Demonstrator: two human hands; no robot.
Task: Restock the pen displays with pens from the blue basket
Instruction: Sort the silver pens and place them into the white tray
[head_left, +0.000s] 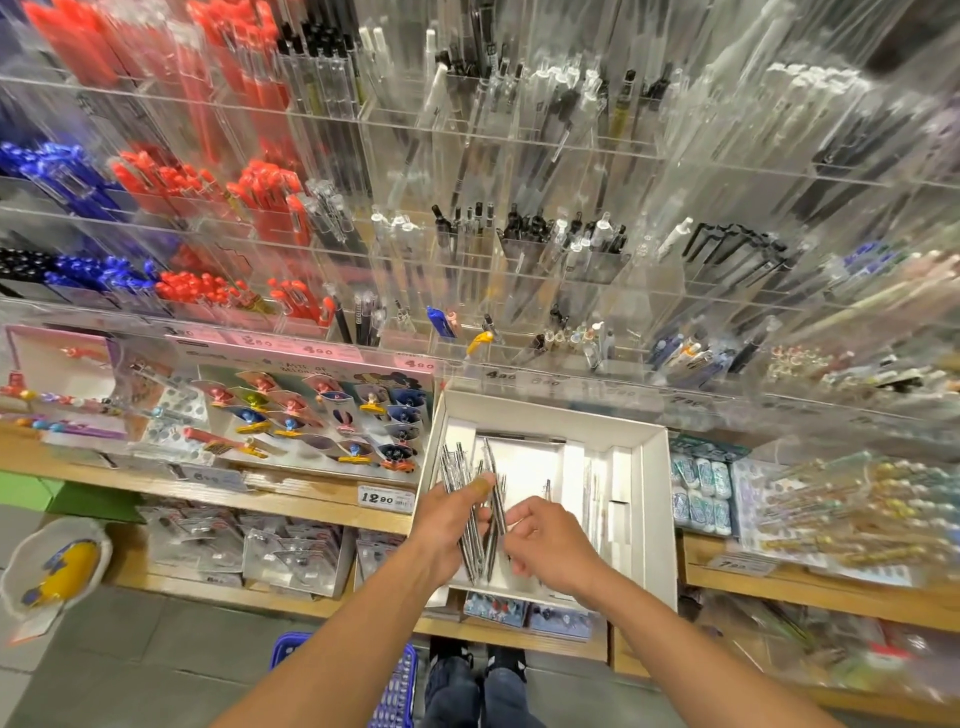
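Silver-barrelled pens (470, 512) form a fanned bundle held in the left hand (451, 512), above a white cardboard box (652, 499) that sits on the wooden shelf (291, 501) below the clear acrylic pen displays (519, 171). The left forearm enters from the lower centre and angles up and to the right; its grip is narrow, with the fingers curled round the bundle and the thumb lying across the barrels near their middle. The pens splay upward and downward from this hold, their lower ends reaching past the palm. The right forearm enters from the lower right and angles up and to the left. The right hand (545, 545) sits just beside the left, palm down, its fingers bent toward the lower part of the bundle; the fingertips meet the barrels, but whether they pinch a pen or merely touch it cannot be told. A few more thin pens (592, 488) lie inside the box toward its right side. The displays hold red, blue, black and clear pens in tiered compartments, with price labels along the lower edge. The blue basket (397, 686) stands on the floor at the bottom of the view, partly covered by the left forearm, beside the person's shoes (475, 660).
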